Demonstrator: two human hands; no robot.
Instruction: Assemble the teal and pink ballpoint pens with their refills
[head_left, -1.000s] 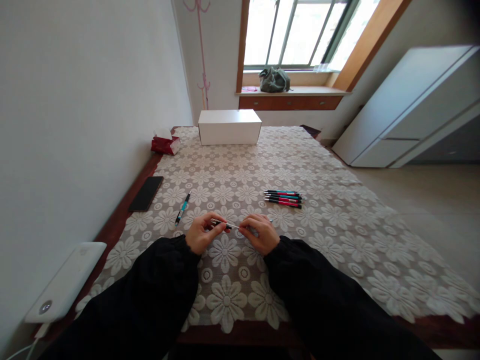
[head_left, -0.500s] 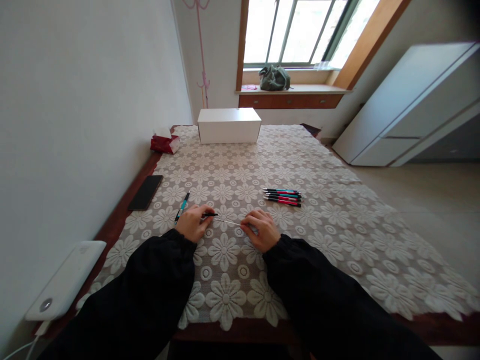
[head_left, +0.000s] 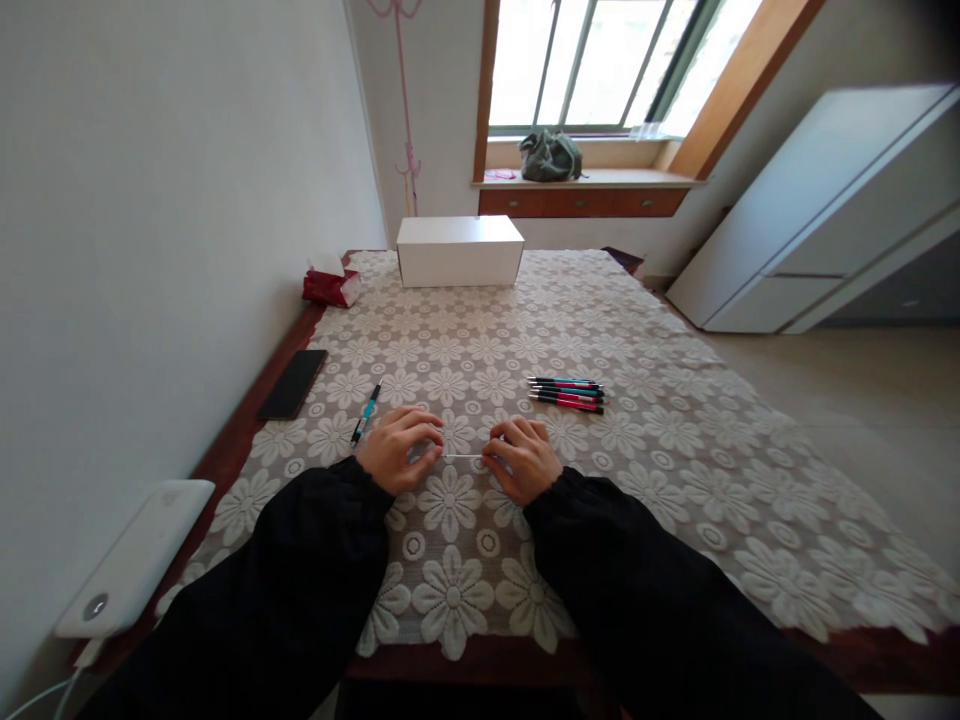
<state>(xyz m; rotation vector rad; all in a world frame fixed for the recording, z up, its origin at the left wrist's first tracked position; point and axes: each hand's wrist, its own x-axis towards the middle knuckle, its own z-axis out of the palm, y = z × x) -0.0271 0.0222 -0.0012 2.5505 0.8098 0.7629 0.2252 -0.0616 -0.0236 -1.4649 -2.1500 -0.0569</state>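
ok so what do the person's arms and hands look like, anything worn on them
The left sleeve and right sleeve are black, loose and wrinkled, with gathered cuffs. The left hand and right hand are ungloved, with no rings I can make out.

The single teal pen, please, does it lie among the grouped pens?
No, the single pen lies near the left hand, apart from the grouped pens.

One left hand [head_left: 401, 447], one right hand [head_left: 523, 460], one white rod [head_left: 463, 456] between their fingers. Left of the fingers: one loose pen [head_left: 367, 412], one phone [head_left: 292, 385], one power bank [head_left: 139, 555], one tissue pack [head_left: 330, 288]. Beyond the right fingers: bunched pens [head_left: 566, 400], at least four. Farther ahead, one white box [head_left: 459, 262].
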